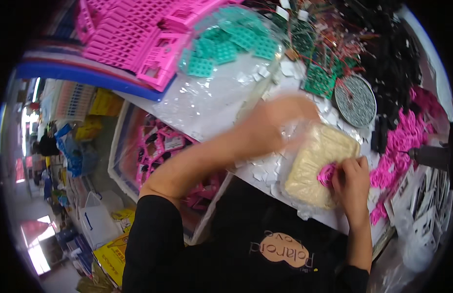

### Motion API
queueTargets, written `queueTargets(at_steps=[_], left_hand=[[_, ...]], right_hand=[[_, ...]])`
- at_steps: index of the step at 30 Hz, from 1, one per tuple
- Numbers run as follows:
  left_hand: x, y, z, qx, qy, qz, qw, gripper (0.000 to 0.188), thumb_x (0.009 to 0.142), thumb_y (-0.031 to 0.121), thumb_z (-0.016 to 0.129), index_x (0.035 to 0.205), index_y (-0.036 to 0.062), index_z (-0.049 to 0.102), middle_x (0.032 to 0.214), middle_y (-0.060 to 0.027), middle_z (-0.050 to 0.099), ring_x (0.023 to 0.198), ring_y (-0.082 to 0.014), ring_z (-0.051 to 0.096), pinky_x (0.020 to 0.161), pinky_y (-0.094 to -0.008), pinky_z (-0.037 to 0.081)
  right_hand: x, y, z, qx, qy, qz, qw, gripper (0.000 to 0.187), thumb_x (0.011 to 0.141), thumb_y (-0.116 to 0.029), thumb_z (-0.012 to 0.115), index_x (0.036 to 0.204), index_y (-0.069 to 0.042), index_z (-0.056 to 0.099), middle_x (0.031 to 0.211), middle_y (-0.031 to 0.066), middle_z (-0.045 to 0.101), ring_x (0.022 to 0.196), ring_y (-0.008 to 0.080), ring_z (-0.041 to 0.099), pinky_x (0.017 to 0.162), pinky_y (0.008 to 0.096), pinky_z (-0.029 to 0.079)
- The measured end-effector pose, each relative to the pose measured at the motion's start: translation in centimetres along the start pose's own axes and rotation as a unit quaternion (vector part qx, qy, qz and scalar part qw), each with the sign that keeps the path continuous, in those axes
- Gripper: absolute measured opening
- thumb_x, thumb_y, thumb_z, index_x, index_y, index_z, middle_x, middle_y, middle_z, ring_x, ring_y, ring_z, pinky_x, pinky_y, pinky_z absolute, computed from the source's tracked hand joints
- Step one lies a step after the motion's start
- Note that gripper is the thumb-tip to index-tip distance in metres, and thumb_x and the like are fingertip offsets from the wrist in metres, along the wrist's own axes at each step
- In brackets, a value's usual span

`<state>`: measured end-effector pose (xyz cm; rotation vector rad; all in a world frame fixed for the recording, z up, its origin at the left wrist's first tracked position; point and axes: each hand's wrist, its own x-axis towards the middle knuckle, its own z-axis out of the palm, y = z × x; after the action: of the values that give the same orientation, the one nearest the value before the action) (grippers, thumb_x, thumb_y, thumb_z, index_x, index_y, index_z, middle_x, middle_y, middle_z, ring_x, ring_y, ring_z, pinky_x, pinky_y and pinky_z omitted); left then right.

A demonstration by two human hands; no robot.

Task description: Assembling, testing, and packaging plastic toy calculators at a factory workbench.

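On the white worktop, directly in front of me, lies a cream-coloured pad (309,166) wrapped in clear plastic. My right hand (352,183) rests at its right side, fingers bent around the edge of a small round pink plastic part (327,174) that sits on the pad. My left hand (290,117) is over the worktop just beyond the pad's upper left corner. Motion smears its fingers, so whether they hold anything does not show. Close to it are a round tin of small metal pieces (355,100) and green circuit boards with wires (320,80).
Stacked pink plastic frames (124,36) stand at the far left, beside a clear bag of teal square pieces (226,46). Pink parts (407,132) and a dark tool (429,156) lie right. A bin of pink-and-black pieces (170,141) is below the table's left edge.
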<state>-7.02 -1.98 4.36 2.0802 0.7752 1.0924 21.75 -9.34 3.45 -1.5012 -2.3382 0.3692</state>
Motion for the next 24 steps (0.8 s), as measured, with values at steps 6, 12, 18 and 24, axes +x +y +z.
queueTargets(at_steps=[6, 12, 18, 24], left_hand=[[2.0, -10.0, -26.7, 0.510, 0.101, -0.394, 0.758, 0.048, 0.082, 0.045, 0.077, 0.105, 0.0029, 0.074, 0.098, -0.0166, 0.075, 0.089, -0.0308, 0.072, 0.082, -0.0427, 0.056], [0.3, -13.8, -30.7, 0.445, -0.004, -0.559, 0.699, 0.111, 0.061, 0.072, 0.082, 0.136, -0.0062, 0.058, 0.136, -0.0322, 0.061, 0.125, -0.0396, 0.062, 0.107, -0.0438, 0.049], [2.3, -15.4, -27.3, 0.658, 0.077, -0.227, 0.714, 0.065, 0.077, 0.039, 0.081, 0.131, 0.0063, 0.065, 0.118, -0.0236, 0.069, 0.113, -0.0364, 0.067, 0.099, -0.0436, 0.053], [4.7, -12.9, -31.1, 0.460, 0.029, -0.180, 0.869, 0.043, 0.084, 0.020, 0.076, 0.124, 0.0044, 0.069, 0.114, -0.0166, 0.074, 0.104, -0.0301, 0.071, 0.092, -0.0410, 0.055]], right_hand=[[0.1, -0.5, 0.1, 0.007, 0.008, 0.000, 1.000, 0.020, 0.072, 0.000, 0.074, 0.085, -0.005, 0.060, 0.083, 0.0129, 0.062, 0.082, 0.0363, 0.053, 0.073, 0.0440, 0.046], [0.2, -0.1, 0.2, 0.027, 0.011, 0.002, 1.000, 0.019, 0.073, 0.002, 0.073, 0.085, -0.005, 0.060, 0.082, 0.0117, 0.062, 0.081, 0.0335, 0.052, 0.071, 0.0418, 0.045], [-0.1, -0.1, 0.1, 0.009, 0.010, -0.010, 1.000, 0.019, 0.072, -0.002, 0.074, 0.086, -0.005, 0.062, 0.082, 0.0111, 0.062, 0.085, 0.0348, 0.054, 0.073, 0.0426, 0.047], [0.0, -0.3, -0.8, 0.059, 0.051, -0.003, 0.997, 0.037, 0.076, -0.008, 0.076, 0.112, -0.005, 0.068, 0.096, 0.0142, 0.063, 0.088, 0.0360, 0.057, 0.079, 0.0441, 0.048]])
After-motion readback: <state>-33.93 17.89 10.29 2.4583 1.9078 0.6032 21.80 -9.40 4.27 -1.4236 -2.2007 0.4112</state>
